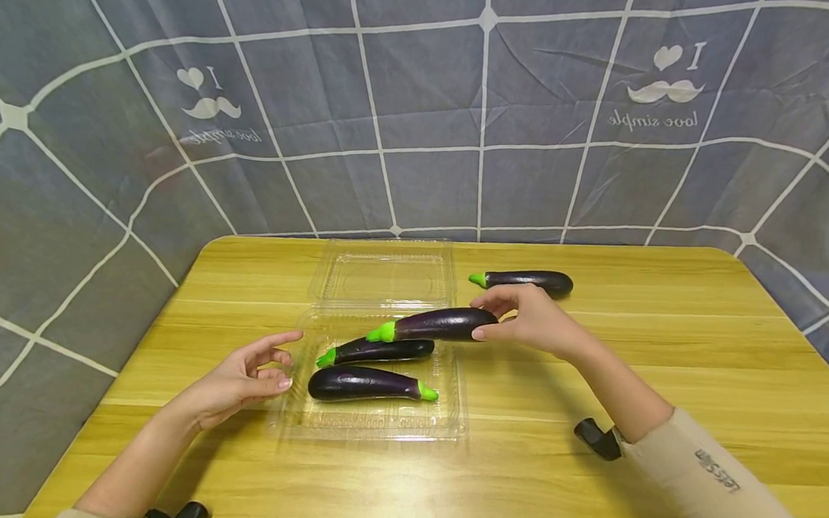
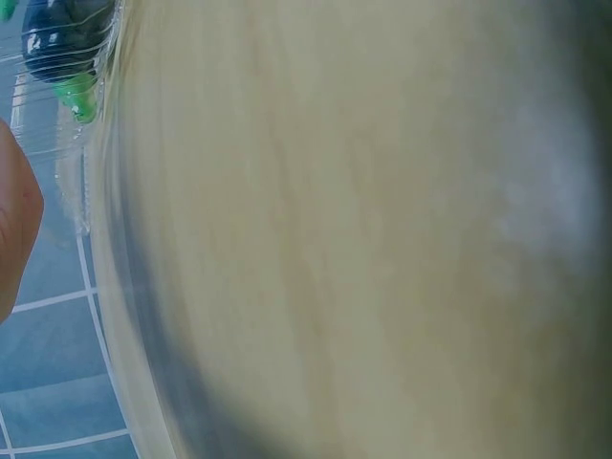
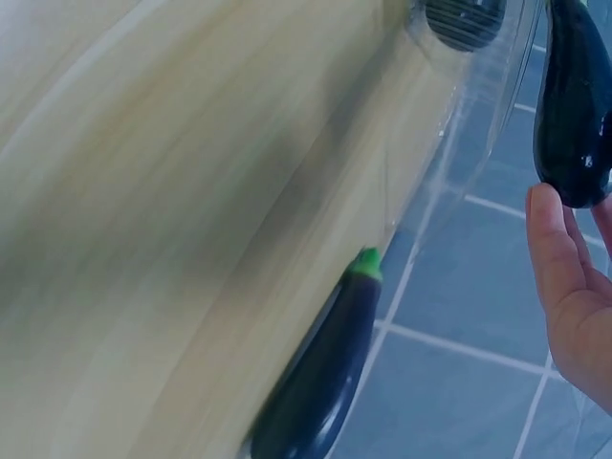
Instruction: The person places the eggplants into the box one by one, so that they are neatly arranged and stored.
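My right hand [image 1: 529, 322] pinches the blunt dark end of an eggplant [image 1: 442, 323], whose green stem points left above a clear plastic container [image 1: 374, 425]. In the right wrist view this held eggplant [image 3: 574, 105] hangs at the fingertips. Inside the container lie two more: a rear eggplant [image 1: 386, 350] with its stem to the left, and a front eggplant [image 1: 365, 386] with its stem to the right. My left hand [image 1: 243, 379] is at the container's left side with fingers loosely bent and nothing in them; whether it touches the rim I cannot tell.
The container's transparent lid [image 1: 384, 277] lies folded back behind it. Another eggplant [image 1: 532, 281] lies on the wooden table [image 1: 587, 480] at the back right. A grey curtain [image 1: 432, 116] with white lines hangs behind the table's far edge.
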Available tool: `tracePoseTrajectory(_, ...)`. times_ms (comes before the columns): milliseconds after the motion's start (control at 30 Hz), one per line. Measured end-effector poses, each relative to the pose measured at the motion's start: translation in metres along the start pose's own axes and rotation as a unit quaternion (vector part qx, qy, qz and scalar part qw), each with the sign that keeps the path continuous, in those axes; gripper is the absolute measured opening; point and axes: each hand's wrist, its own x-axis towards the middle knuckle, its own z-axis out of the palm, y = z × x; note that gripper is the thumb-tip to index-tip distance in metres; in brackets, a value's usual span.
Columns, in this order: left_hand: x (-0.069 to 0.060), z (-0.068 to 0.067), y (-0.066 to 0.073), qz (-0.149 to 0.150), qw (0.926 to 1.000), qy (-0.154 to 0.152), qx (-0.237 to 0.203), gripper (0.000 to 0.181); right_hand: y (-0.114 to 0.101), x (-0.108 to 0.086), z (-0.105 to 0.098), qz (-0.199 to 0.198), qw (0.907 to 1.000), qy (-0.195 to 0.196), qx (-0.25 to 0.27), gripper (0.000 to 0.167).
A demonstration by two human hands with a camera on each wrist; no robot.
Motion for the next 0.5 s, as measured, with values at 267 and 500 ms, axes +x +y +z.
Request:
tracePoseTrajectory(267, 0.0, 0.0, 0.0, 0.002, 1.0, 0.001, 0.001, 0.063, -0.013, 0.011, 0.013, -0.024, 0.9995, -0.017, -0.007, 0.038)
tracePoseTrajectory(500, 0.0, 0.0, 0.0, 0.003, 1.0, 0.0, -0.001, 0.062, -0.022, 0.018, 0.025, -0.056, 0.9976, -0.024, -0.032, 0.036)
